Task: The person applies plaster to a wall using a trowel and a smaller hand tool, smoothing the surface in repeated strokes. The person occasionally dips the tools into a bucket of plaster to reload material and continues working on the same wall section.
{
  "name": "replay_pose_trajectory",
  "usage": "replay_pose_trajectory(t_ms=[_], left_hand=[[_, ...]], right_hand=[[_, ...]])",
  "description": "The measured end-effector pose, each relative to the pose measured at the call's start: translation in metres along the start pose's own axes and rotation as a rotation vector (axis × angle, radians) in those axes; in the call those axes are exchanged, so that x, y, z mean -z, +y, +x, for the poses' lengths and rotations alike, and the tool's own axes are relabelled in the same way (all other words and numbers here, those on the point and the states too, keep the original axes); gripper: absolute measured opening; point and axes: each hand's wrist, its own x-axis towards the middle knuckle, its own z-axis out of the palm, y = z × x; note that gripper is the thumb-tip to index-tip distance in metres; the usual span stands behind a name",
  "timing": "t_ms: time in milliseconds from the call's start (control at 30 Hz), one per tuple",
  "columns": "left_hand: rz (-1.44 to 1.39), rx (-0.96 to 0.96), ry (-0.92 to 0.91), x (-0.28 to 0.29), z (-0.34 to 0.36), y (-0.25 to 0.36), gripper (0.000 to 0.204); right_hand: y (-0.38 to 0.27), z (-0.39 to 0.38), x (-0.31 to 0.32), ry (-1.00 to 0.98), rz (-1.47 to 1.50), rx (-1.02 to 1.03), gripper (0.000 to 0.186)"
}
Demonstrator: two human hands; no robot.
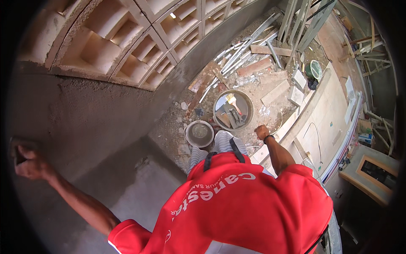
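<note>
At the far left my left hand [33,164] is closed around a plastering float [15,148], held against the grey plastered wall [80,110]. Only part of the float shows, near the dark rim of the view. My right hand [263,133], with a dark bracelet at the wrist, hangs low over the floor. Its fingers are curled, and I see nothing in them. Left of that hand stands a round tub [250,111] with water, a paint brush [232,100] and grey tools in it. Beside the tub is a smaller bucket [186,135] holding grey matter.
Pale ventilation blocks [101,42] line the wall top. Rubble, wood offcuts and metal strips [249,44] litter the floor ahead. White blocks [296,95], a green bucket [314,69] and a long pale board [325,114] lie to the right. Frames lean at the far side.
</note>
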Motion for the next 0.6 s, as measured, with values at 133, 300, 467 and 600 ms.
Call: replay_pose_trajectory(t_ms=[133, 300, 467, 600], left_hand=[[-0.364, 0.000, -0.428, 0.064, -0.199, 0.088, 0.048], [-0.759, 0.401, -0.917, 0.130, -0.354, 0.084, 0.035], [-0.689, 0.709, -1.541, 0.183, -0.344, 0.107, 0.033], [-0.902, 0.650, -1.536, 0.149, -0.406, 0.101, 0.033]], right_hand=[[-0.050, 0.011, -0.009, 0.033, 0.664, -0.178, 0.028], [-0.088, 0.016, 0.008, 0.183, 0.830, -0.117, 0.044], [-0.135, -0.014, 0.086, 0.002, 0.550, -0.536, 0.051], [-0.102, 0.004, 0.052, 0.117, 0.207, -0.391, 0.043]])
